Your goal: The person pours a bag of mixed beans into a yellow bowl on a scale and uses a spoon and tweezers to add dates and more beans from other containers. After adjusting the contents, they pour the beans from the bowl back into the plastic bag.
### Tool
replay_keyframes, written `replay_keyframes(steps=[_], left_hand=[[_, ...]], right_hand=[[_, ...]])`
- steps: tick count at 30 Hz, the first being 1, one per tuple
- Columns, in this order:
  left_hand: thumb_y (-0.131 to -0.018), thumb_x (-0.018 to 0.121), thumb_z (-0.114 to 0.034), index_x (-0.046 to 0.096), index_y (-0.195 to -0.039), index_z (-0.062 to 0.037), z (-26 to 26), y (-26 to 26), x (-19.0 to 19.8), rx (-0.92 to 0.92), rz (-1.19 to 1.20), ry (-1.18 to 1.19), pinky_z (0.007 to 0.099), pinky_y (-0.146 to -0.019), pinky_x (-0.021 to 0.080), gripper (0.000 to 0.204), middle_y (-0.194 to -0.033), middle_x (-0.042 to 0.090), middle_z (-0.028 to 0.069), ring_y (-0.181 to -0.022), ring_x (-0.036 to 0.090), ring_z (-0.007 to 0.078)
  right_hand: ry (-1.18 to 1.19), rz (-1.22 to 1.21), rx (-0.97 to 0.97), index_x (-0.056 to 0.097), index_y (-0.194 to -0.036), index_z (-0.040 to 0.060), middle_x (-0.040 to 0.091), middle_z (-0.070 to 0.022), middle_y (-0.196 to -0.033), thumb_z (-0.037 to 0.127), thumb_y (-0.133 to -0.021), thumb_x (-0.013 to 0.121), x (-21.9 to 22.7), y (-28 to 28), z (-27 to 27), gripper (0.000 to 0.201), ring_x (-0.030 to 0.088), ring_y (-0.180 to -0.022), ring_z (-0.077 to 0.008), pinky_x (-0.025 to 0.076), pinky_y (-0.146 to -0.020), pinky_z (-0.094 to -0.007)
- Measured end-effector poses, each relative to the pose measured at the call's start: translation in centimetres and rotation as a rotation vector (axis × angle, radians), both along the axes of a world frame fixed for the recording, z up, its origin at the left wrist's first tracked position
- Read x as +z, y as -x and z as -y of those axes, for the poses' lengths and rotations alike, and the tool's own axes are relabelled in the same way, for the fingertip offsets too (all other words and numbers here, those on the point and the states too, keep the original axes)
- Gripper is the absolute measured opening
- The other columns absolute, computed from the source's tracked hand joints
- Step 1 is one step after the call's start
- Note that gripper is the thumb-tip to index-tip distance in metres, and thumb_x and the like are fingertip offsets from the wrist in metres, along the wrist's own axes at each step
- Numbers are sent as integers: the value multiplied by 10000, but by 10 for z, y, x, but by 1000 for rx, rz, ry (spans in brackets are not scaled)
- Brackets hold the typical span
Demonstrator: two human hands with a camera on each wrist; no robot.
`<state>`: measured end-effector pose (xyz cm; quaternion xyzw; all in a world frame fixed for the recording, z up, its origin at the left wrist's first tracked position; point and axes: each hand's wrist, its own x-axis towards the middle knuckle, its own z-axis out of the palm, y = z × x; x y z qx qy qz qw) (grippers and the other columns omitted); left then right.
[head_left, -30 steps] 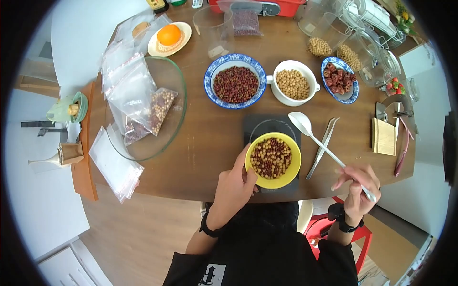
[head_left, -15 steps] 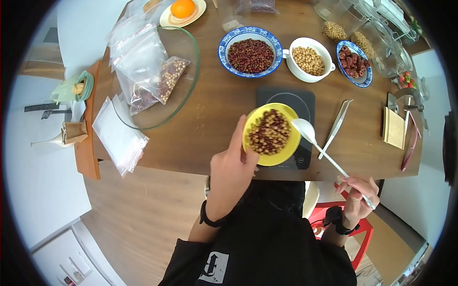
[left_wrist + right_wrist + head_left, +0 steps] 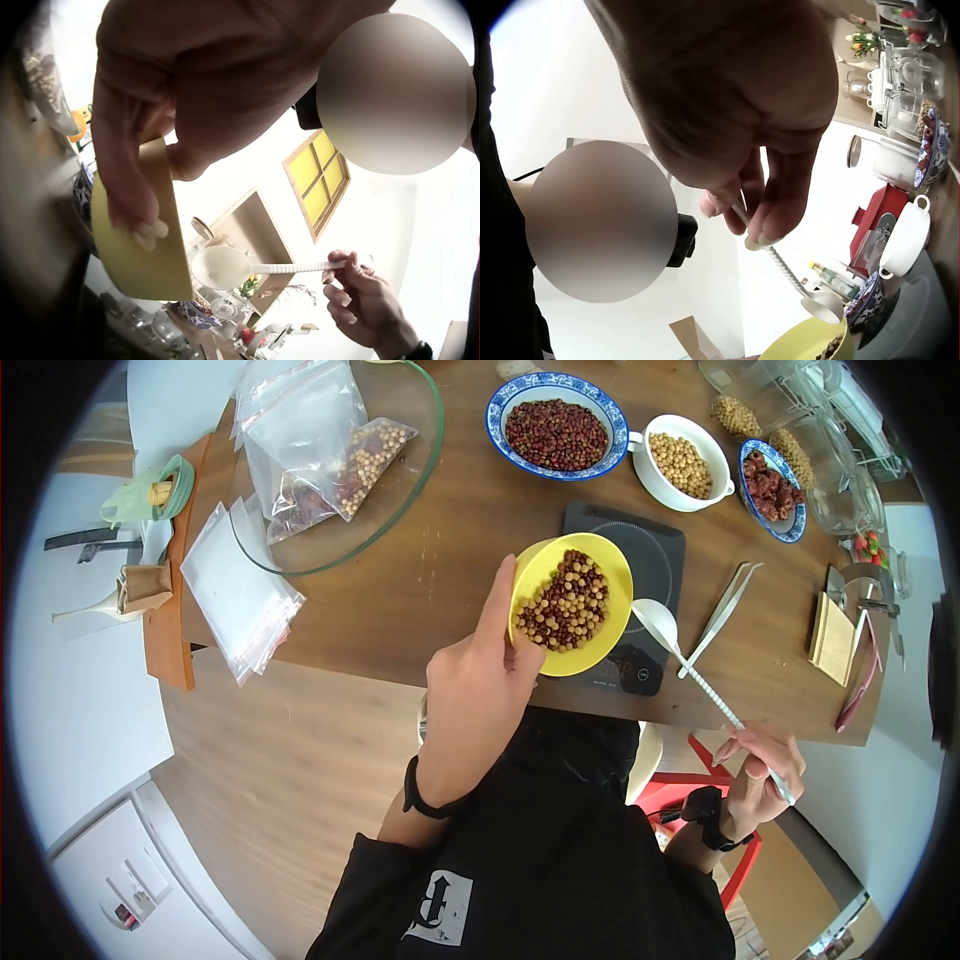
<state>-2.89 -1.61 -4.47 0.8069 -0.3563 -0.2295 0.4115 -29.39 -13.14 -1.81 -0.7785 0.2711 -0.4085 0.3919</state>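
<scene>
My left hand [image 3: 475, 670] grips the yellow bowl [image 3: 621, 592] by its near-left side, thumb at the rim and the other fingers along the outer wall. The bowl is tilted over the induction cooktop [image 3: 655, 565], and a mix of dark red beans and pale round beans [image 3: 570, 600] lies in it. In my right hand [image 3: 765, 770] is a long-handled white spoon [image 3: 714, 697], pinched near the handle's end. The spoon's head points to the bowl's right rim; in the left wrist view this white head [image 3: 221, 268] looks bare, close beside the bowl wall [image 3: 142, 266].
Behind the cooktop stand a blue-and-white bowl [image 3: 500, 445] of red beans, a white two-handled bowl [image 3: 640, 465] of pale beans and a small patterned dish [image 3: 795, 525]. Metal tongs [image 3: 725, 610] lie to the right. A glass bowl [image 3: 425, 470] with zip bags and flat bags [image 3: 240, 605] are left.
My left hand has lifted the yellow bowl off the cooktop and tilted it. The spoon stays by its right rim, and the head view has shifted lower.
</scene>
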Motion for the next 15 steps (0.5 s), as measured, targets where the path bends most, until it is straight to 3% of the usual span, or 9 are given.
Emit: replay_keyframes(steps=[6,7,10,11,14,15], left_hand=[[-856,631,-41,467,-1465,-38,-1,0,-14,-41,-67,29,418,-557,530,632,-637,601,174,-567,650,346],[-862,627,-48,474,-1464,-55,2,-2,-1,43,-233,-5,428,-566,536,621,-649,620,173,-585,666,341],[-865,632,-65,469,-1464,-42,1,0,1,43,-229,5,428,-571,541,620,-652,633,173,-584,675,331],[-870,630,-69,461,-1468,-40,0,3,-11,-43,-81,44,426,-569,541,623,-636,628,166,-568,671,322],[-862,631,-58,464,-1462,-19,-1,4,-16,-86,-127,11,419,-565,540,624,-623,613,166,-553,658,323],[-885,603,-30,464,-1479,-61,-2,0,-14,-40,-96,-16,354,-557,557,611,-648,645,137,-553,676,234]], right_hand=[[93,-10,9,682,-983,-26,699,-180,-849,366,-1009,595,0,0,2,403,641,-547,-188,481,-539,-284],[94,-13,7,682,-983,-26,699,-180,-849,366,-1009,595,0,3,2,403,641,-547,-188,481,-539,-284],[31,38,16,668,-992,-19,694,-187,-845,369,-1011,591,-2,4,2,396,637,-532,-187,475,-525,-282],[56,26,33,667,-988,-20,692,-187,-844,367,-1014,586,-2,0,2,396,637,-532,-187,471,-517,-279],[94,10,61,664,-986,-23,690,-186,-838,368,-1014,585,-3,-2,5,400,635,-530,-186,468,-511,-277],[104,1,68,663,-988,-24,690,-186,-835,372,-1012,589,-3,-1,5,403,633,-529,-185,468,-514,-278]])
